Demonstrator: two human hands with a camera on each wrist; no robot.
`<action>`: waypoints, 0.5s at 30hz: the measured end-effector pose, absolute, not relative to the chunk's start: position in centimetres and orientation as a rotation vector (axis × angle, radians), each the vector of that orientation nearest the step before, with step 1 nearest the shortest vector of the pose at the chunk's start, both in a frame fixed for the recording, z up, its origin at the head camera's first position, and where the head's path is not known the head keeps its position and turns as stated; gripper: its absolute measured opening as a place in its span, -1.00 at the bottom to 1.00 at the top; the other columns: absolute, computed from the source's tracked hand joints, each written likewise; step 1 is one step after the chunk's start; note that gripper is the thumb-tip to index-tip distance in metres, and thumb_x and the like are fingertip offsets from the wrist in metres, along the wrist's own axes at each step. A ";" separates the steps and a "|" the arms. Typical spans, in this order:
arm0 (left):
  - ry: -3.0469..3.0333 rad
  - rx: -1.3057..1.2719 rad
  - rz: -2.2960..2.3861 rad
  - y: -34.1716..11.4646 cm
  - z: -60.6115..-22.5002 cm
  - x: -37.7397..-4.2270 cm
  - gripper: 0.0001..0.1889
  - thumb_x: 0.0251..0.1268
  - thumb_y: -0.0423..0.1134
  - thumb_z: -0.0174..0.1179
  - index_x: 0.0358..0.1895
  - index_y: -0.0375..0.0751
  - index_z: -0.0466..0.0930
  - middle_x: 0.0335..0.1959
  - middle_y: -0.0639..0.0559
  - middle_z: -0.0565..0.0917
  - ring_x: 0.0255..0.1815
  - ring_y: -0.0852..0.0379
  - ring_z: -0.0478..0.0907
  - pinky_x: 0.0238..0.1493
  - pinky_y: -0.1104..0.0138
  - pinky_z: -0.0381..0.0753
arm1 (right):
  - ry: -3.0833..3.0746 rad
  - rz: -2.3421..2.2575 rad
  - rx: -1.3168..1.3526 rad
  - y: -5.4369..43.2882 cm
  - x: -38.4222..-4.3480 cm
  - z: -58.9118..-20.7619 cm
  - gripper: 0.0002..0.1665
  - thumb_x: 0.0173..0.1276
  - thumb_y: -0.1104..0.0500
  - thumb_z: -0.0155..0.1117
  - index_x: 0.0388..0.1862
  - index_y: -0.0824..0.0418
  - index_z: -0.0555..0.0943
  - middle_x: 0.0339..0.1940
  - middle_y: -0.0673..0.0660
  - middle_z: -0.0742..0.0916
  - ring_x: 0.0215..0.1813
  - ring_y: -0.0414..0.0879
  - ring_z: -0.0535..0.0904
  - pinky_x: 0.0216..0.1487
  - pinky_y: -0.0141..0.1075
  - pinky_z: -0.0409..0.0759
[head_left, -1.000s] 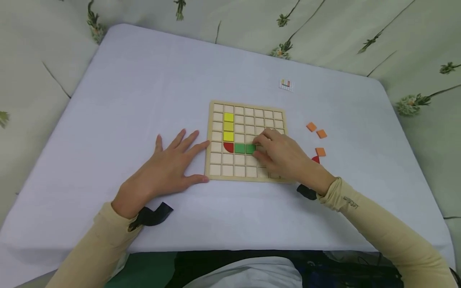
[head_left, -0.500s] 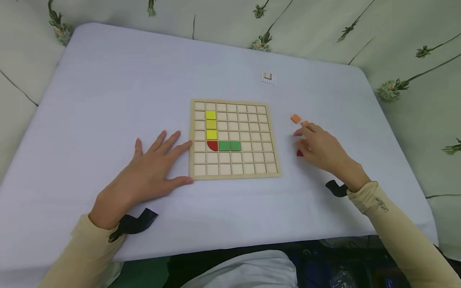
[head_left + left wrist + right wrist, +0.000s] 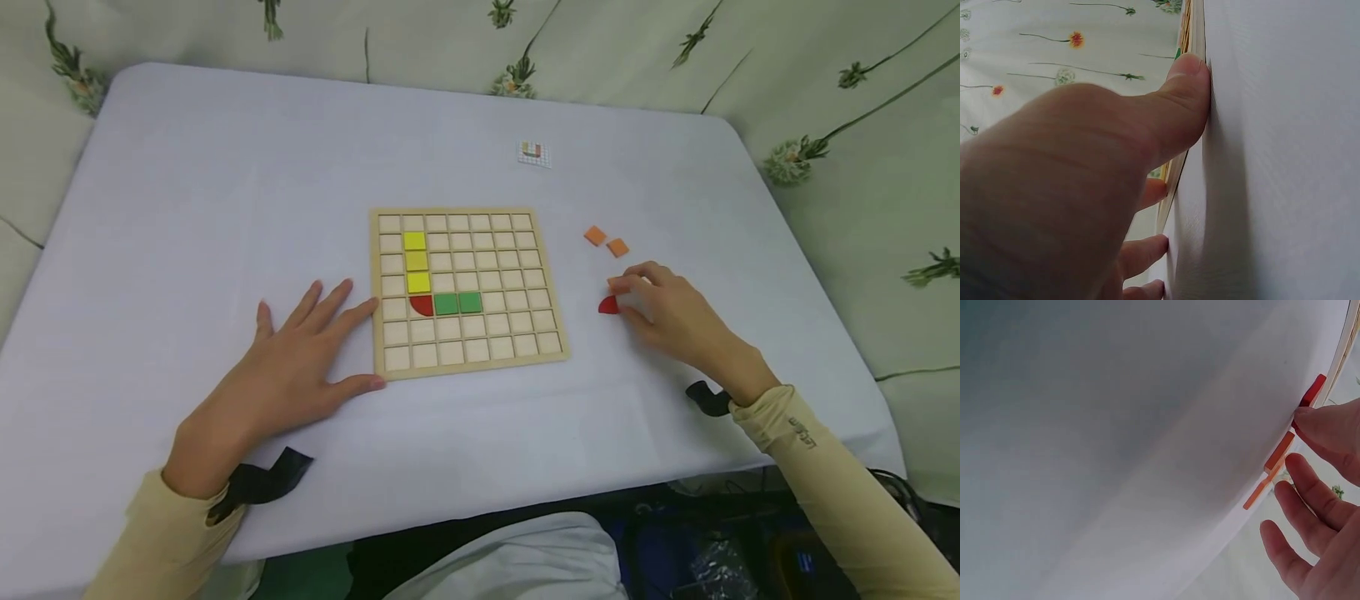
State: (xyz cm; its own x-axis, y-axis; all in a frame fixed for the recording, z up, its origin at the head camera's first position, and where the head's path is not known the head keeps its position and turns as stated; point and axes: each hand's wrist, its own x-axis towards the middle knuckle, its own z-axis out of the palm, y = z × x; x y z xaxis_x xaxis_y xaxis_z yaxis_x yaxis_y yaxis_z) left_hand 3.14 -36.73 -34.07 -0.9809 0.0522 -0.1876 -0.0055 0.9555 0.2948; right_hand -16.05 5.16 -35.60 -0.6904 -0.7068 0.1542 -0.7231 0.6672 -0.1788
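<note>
On the white table lies a wooden grid board [image 3: 468, 371] with yellow square tiles [image 3: 417, 261] in a column, a red quarter-circle tile [image 3: 422, 305] below them and two green tiles [image 3: 457, 302]. The left hand [image 3: 281, 375] lies spread beside the board; its thumb [image 3: 1188, 87] and a finger touch the left edge. The right hand [image 3: 671, 312] is low over the table right of the board, beside a second red quarter-circle tile [image 3: 608, 305]. In the right wrist view its thumb is at that red tile [image 3: 1313, 392], and the index fingertip is close to an orange tile [image 3: 1279, 452].
Two orange square tiles [image 3: 606, 242] lie beyond the right hand. A small card [image 3: 534, 154] with a coloured grid pattern lies further back. Black straps [image 3: 262, 482] hang at both wrists. A flower-patterned cloth [image 3: 622, 50] stands behind the table.
The right hand has left the green tiles on the board and moved right to the loose tiles. The nearest orange tile is now hidden by it. The left hand stays at the board; the view has shifted.
</note>
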 end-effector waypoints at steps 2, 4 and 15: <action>2.919 0.036 0.443 -36.7 -34.1 3.2 0.01 0.17 0.29 0.35 0.63 0.03 0.10 0.70 -0.21 -0.07 0.69 -0.37 -0.25 0.33 -0.63 -0.32 | -2.770 0.337 1.243 5.2 -16.0 -35.7 -0.65 0.28 0.36 0.42 0.05 0.25 0.71 0.08 0.28 0.68 0.05 0.20 0.64 0.04 0.14 0.62; 2.924 0.037 0.448 -36.7 -34.1 3.2 0.01 0.17 0.29 0.36 0.63 0.03 0.11 0.70 -0.21 -0.06 0.69 -0.37 -0.24 0.33 -0.63 -0.31 | -2.753 0.326 1.257 5.2 -15.9 -35.6 -0.66 0.27 0.36 0.43 0.04 0.25 0.71 0.09 0.28 0.68 0.05 0.21 0.65 0.02 0.13 0.62; 2.924 0.045 0.462 -36.9 -34.1 3.2 0.01 0.17 0.31 0.35 0.63 0.04 0.11 0.70 -0.20 -0.06 0.70 -0.36 -0.24 0.34 -0.62 -0.31 | -2.805 0.313 1.329 4.8 -15.0 -35.0 -0.86 0.26 0.24 0.49 -0.23 0.18 0.69 0.06 0.24 0.69 0.06 0.15 0.65 0.04 0.08 0.62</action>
